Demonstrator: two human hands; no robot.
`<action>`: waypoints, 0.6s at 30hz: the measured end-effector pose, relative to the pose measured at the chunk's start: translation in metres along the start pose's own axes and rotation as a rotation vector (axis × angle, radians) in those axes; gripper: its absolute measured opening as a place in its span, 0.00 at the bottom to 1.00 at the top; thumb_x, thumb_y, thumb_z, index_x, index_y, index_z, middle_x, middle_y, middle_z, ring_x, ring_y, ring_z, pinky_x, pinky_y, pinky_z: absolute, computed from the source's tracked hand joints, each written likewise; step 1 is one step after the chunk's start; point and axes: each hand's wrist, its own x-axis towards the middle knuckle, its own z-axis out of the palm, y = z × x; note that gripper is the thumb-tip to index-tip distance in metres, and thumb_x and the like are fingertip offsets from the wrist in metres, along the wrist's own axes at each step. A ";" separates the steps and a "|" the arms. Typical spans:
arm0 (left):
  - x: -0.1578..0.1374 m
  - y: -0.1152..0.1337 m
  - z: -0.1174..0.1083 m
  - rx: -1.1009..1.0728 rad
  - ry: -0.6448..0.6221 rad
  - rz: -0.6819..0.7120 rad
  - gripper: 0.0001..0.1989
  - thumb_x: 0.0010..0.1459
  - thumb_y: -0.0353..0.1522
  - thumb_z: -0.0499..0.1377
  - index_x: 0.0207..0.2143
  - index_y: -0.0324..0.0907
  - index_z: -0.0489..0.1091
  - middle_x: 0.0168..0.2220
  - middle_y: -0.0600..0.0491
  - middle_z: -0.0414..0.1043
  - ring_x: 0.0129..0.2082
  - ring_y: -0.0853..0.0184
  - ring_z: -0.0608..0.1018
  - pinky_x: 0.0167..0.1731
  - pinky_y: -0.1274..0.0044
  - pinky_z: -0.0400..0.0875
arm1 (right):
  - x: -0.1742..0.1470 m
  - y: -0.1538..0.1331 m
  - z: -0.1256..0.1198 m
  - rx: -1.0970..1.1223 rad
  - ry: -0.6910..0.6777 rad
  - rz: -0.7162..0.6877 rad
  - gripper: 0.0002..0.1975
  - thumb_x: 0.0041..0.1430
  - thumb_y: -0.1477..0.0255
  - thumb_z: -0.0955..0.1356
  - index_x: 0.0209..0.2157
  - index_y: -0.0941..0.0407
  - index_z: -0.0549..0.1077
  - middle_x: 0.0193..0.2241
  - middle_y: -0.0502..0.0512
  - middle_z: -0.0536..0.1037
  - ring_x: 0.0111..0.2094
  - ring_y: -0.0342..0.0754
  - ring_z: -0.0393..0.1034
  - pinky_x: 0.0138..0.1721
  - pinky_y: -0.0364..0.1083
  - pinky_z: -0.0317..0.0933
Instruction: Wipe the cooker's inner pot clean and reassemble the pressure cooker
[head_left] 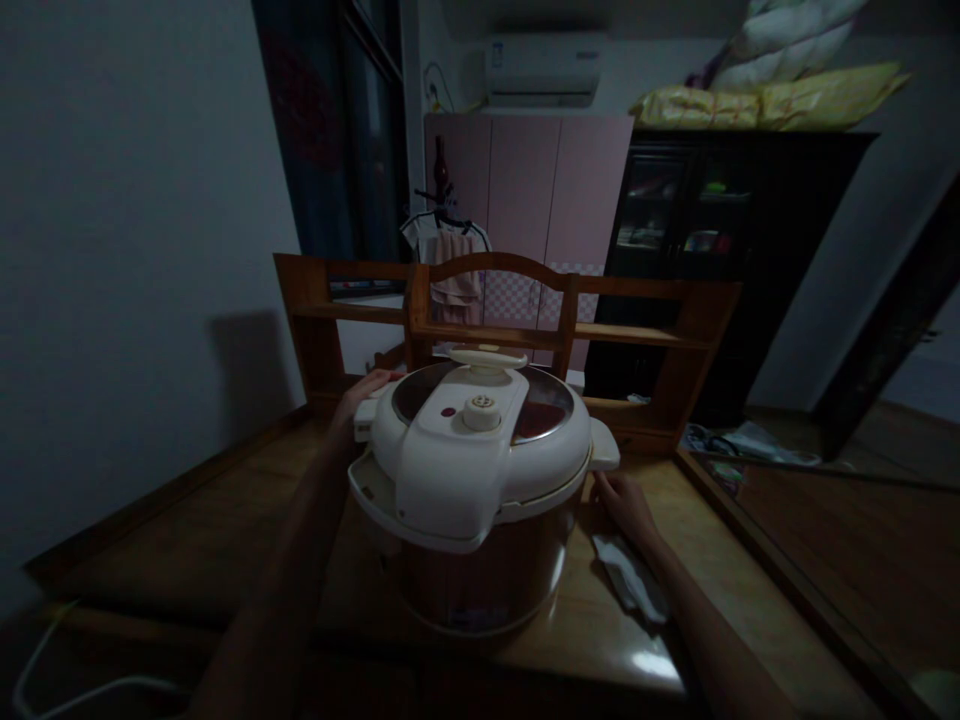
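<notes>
A cream-and-brown electric pressure cooker point(480, 560) stands upright on the wooden desk point(570, 640). Its lid point(450, 470) is on, turned so its front panel sits a little out of line with the base rim. On top are a white lid handle point(489, 360) and a round valve knob point(482, 411). My left hand point(366, 392) grips the left side handle, its fingers partly hidden behind it. Just under the right side handle point(604, 447), my right hand point(619, 500) is closed against the cooker, fingertips partly hidden. A crumpled white tissue point(630, 580) lies beside my right wrist.
Behind the cooker rises a wooden desk shelf point(495, 335). A wall point(150, 250) borders the desk on the left, and a raised wooden edge point(765, 540) runs along the right. A white cable point(97, 690) hangs at lower left. Pink point(521, 190) and dark point(697, 220) cabinets stand farther back.
</notes>
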 end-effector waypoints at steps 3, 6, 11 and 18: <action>-0.001 0.002 0.001 0.024 0.003 0.007 0.14 0.56 0.38 0.56 0.35 0.35 0.73 0.32 0.50 0.76 0.37 0.61 0.76 0.37 0.74 0.71 | 0.000 0.001 0.001 0.004 0.001 0.004 0.35 0.66 0.51 0.54 0.19 0.57 0.76 0.16 0.55 0.75 0.20 0.48 0.70 0.26 0.43 0.56; 0.001 0.002 0.000 0.055 0.014 0.022 0.14 0.56 0.39 0.56 0.33 0.36 0.73 0.32 0.50 0.75 0.38 0.61 0.76 0.39 0.74 0.71 | 0.000 0.001 0.002 0.003 0.004 0.002 0.34 0.66 0.51 0.55 0.19 0.57 0.76 0.17 0.54 0.75 0.20 0.48 0.70 0.25 0.43 0.55; 0.005 0.000 0.000 0.112 0.026 0.062 0.15 0.56 0.41 0.57 0.31 0.37 0.72 0.33 0.50 0.75 0.38 0.61 0.76 0.41 0.72 0.71 | -0.001 0.001 0.001 -0.001 0.003 -0.002 0.34 0.66 0.51 0.55 0.19 0.56 0.76 0.17 0.54 0.75 0.21 0.48 0.70 0.26 0.43 0.55; 0.004 -0.001 -0.003 0.206 0.013 0.150 0.16 0.60 0.43 0.57 0.33 0.37 0.72 0.35 0.49 0.75 0.38 0.64 0.76 0.43 0.69 0.71 | 0.000 0.001 0.001 -0.011 0.002 -0.008 0.33 0.67 0.52 0.55 0.20 0.57 0.76 0.16 0.54 0.75 0.20 0.48 0.70 0.26 0.43 0.56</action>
